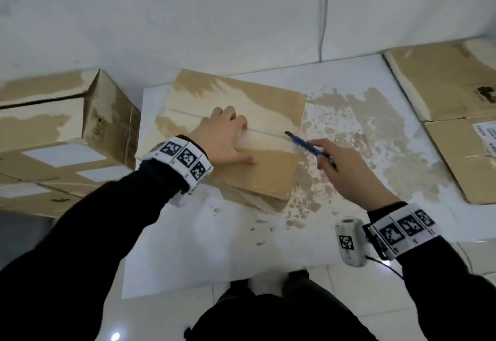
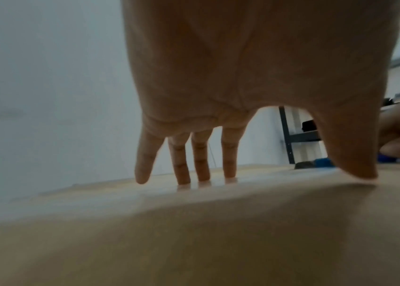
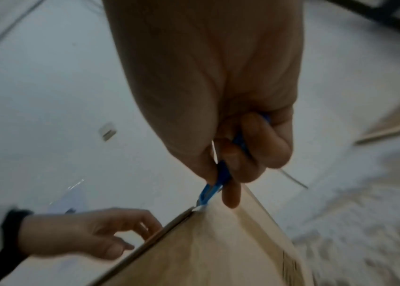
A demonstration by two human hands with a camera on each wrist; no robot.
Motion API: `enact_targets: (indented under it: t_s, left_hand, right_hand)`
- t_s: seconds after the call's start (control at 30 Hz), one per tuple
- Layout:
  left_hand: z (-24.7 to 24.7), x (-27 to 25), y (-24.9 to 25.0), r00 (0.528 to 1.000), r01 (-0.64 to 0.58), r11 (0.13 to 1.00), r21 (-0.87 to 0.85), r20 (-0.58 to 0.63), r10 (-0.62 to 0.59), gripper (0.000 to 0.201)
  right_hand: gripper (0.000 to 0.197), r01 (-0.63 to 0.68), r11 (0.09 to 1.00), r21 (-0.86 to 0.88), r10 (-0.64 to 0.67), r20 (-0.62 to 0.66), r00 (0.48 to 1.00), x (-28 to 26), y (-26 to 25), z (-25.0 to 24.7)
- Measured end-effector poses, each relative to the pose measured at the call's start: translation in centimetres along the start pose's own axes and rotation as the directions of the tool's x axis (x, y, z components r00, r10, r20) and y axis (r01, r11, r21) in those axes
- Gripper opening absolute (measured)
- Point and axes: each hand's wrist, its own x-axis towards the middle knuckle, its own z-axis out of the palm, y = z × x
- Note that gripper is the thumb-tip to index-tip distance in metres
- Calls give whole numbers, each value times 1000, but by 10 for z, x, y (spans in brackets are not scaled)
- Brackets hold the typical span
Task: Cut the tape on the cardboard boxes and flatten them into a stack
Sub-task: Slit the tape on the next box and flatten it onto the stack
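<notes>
Here — box (image 1: 257,169) under left hand (image 1: 225,139)

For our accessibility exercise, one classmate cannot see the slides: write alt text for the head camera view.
Seen from above, a left hand presses flat on a taped cardboard box while the right hand holds a blue utility knife at the right end of its centre seam. More boxes stand to the left, and flattened cardboard lies to the right.

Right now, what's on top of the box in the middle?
On the middle box, the left hand presses flat beside the taped seam, and the blue knife, gripped by the right hand, touches the seam's end. What's inside stays hidden.
</notes>
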Motion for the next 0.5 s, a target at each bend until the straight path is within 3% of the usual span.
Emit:
enact_targets:
  t_s: [0.1, 0.2, 0.33, 0.4, 0.5]
  left_hand:
    - [-1, 11, 14, 997, 63, 998, -2, -43, -63, 62]
    - [1, 14, 24, 991, 113, 993, 36, -70, -110, 57]
    - [-10, -1, 17, 981, 180, 968, -173, 101, -164, 94]
    - [-16, -4, 18, 976, 163, 979, -125, 163, -142, 96]
    - [-19, 0, 24, 976, 155, 986, -53, 165, -145, 93]
  right_hand:
    - [28, 159, 963, -219, -133, 130, 983, 16, 3, -21]
    - [33, 277, 927, -253, -221, 225, 949, 35, 5, -38]
    - [38, 392, 908, -148, -318, 364, 875, 65, 7, -51]
    - [39, 438, 891, -116, -356, 421, 834, 78, 4, -53]
    - [41, 506, 850, -143, -385, 486, 784, 92, -7, -55]
